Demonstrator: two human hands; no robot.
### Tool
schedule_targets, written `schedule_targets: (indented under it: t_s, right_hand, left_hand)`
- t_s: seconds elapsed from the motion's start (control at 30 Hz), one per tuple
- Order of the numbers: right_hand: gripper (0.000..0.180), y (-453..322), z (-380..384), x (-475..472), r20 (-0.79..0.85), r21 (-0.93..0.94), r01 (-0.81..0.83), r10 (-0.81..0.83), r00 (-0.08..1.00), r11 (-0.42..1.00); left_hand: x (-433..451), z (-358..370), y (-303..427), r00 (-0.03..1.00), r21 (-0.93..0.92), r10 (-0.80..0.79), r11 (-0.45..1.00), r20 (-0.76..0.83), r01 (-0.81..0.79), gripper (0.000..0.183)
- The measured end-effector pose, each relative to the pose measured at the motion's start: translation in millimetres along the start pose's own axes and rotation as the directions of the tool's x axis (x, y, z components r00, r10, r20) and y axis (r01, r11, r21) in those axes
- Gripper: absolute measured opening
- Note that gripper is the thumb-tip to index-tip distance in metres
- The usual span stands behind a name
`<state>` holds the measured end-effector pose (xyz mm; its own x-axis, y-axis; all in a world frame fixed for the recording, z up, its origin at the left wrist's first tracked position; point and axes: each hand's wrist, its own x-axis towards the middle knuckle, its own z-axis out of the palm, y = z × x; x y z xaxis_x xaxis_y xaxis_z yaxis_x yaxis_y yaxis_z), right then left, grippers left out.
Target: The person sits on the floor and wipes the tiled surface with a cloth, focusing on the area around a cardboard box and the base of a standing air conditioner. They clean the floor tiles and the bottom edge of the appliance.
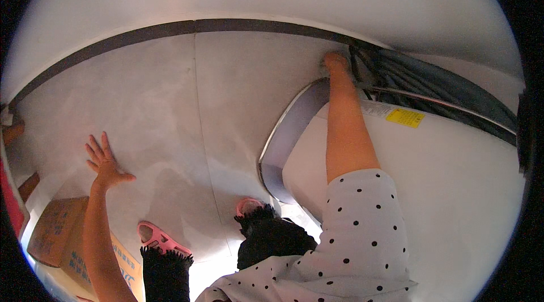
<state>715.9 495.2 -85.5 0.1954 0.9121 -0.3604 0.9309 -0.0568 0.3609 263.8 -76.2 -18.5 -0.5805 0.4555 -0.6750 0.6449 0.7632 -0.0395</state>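
Observation:
My left hand (104, 163) is spread with its fingers apart and nothing in it, over the pale tiled floor (148, 89). Whether its palm touches the floor, I cannot tell. My right arm reaches far forward past the grey-trimmed edge of a white appliance (446, 200). At its end, my right hand (335, 63) is low by the dark baseboard (255, 25), close to some dark hoses or folded material (403, 74). Its fingers are blurred and partly hidden, so any object in them cannot be made out.
Printed cardboard boxes (57, 225) stand at the lower left, beside my left forearm. A yellow label (405, 118) is stuck on the appliance, near a thin metal bar (442, 104). Pink sandals (163, 238) are on my feet. Brown furniture legs (29, 187) show at the left rim.

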Motion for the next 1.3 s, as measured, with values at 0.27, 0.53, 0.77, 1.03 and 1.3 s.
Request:
schedule_targets:
  t_s: [0.27, 0.53, 0.77, 1.03, 1.3]
  right_hand:
    - [0.051, 12.4, -18.0, 24.2, 0.154, -0.179, 0.156, -0.129, 0.98, 0.971]
    - [0.048, -2.3, -27.8, -5.0, 0.281, -0.341, 0.427, -0.342, 0.897, 0.838]
    - [0.062, -69.6, -41.1, -152.0, 0.17, -0.286, 0.394, -0.358, 0.918, 0.873]
    - [0.039, -70.0, 26.9, -286.8, 0.039, -0.27, 0.62, -0.635, 0.771, 0.736]
    - [0.038, -47.4, 82.1, -416.2, 0.338, -0.194, 0.843, -0.772, 0.538, 0.502]
  left_hand:
    - [-5.8, -9.8, 6.8, 1.0, -0.001, 0.002, 1.0, 0.025, -0.002, 0.154]
    - [-1.2, -5.0, 6.2, 0.999, 0.011, 0.014, 1.0, 0.031, -0.015, 0.153]
    - [-2.6, -7.4, 5.3, 0.997, -0.029, 0.036, 0.999, 0.067, -0.034, 0.152]
    - [-3.0, 0.5, 5.4, 0.998, -0.058, 0.068, 0.996, 0.01, -0.068, 0.153]
    - [-1.7, -6.5, 17.9, 0.999, 0.001, 0.019, 1.0, 0.039, -0.019, 0.15]
